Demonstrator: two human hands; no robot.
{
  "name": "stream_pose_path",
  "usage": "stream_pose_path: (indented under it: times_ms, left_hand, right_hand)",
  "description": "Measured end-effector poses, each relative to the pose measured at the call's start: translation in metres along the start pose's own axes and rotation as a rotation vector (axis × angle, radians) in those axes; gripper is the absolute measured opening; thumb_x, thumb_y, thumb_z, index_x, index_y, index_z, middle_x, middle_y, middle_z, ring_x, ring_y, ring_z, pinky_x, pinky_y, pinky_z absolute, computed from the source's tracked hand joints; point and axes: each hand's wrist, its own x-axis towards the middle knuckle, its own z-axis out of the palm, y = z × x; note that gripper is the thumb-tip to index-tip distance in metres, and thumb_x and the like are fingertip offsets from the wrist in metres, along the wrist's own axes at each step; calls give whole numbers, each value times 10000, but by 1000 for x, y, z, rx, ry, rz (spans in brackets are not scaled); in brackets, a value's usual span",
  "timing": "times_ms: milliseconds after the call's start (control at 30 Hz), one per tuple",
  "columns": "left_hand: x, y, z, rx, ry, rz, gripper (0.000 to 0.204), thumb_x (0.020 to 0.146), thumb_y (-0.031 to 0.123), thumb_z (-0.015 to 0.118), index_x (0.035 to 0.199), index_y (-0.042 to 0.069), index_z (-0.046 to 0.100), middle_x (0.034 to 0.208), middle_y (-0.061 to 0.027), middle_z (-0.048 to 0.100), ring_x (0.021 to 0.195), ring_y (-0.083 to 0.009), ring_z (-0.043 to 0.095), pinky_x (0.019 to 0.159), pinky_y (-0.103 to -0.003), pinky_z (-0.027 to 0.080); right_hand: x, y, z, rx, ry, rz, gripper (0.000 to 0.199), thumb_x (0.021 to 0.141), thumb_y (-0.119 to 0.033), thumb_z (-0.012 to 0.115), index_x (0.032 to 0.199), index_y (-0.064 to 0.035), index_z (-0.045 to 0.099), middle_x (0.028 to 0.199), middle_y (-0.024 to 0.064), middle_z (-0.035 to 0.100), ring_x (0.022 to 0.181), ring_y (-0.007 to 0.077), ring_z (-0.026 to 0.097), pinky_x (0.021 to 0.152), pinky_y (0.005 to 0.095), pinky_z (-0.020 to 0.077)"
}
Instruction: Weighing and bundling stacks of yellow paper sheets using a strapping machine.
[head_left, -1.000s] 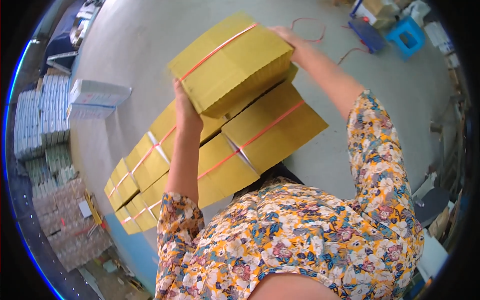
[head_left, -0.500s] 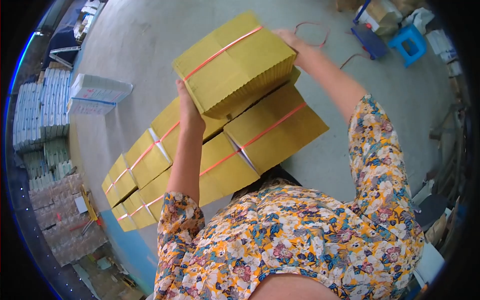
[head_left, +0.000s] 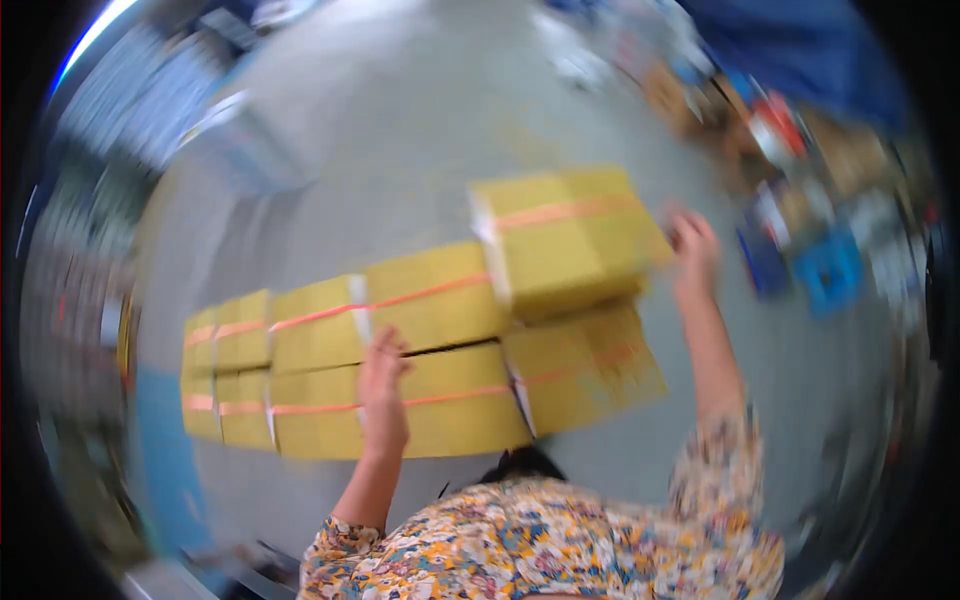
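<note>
Two long rows of yellow paper bundles [head_left: 435, 290], tied with orange-red strap, lie side by side across the floor in front of me. On the right end of the far row rests one more strapped yellow bundle [head_left: 570, 235], higher than the rest. My left hand [head_left: 383, 385] hovers over the near row with its fingers loosely apart, holding nothing. Just off the raised bundle's right edge is my right hand [head_left: 695, 250], blurred, its fingers slightly bent and nothing visible in them. Whether its fingertips still touch the bundle is hard to tell.
A white wrapped stack [head_left: 245, 145] stands on the floor at the far left, near piled flat stacks along the left side. At the right are a blue plastic stool [head_left: 830, 268], a dark blue object [head_left: 765, 255] and assorted boxes. A blue sheet [head_left: 800, 50] hangs at the far right.
The bundle held between both hands has come down onto the far row's right end. Both hands have let go, the left moving back toward me. My view has turned to the right.
</note>
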Motion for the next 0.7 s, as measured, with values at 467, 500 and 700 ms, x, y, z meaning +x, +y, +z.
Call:
stream_pose_path:
  times_ms: [467, 500, 700]
  left_hand:
    - [-439, -50, -248, -57, 888, -75, 269, 1006, 182, 533, 1182, -1, 620, 1077, -39, 665, 995, -98, 599, 902, -257, 478]
    - [-492, -52, -259, -18, 1033, -126, 269, 1006, 186, 532, 1175, -4, 621, 1083, -47, 667, 994, -100, 604, 904, -258, 482]
    - [-753, -67, -265, -14, 1913, -352, 244, 1001, 193, 521, 1113, 8, 636, 1042, -63, 678, 995, -118, 618, 896, -281, 498]
  right_hand:
    - [-596, 5, 180, 134, -1699, 269, 165, 910, -7, 491, 911, 19, 653, 846, 84, 663, 748, 135, 608, 727, 267, 499]
    - [-640, 0, 183, 84, -1856, 333, 160, 915, -17, 498, 914, 21, 654, 859, 81, 668, 750, 134, 614, 730, 268, 506]
    - [-901, 4, 168, -79, -2741, 453, 148, 933, -42, 543, 969, 21, 672, 907, 64, 691, 823, 123, 645, 754, 272, 520]
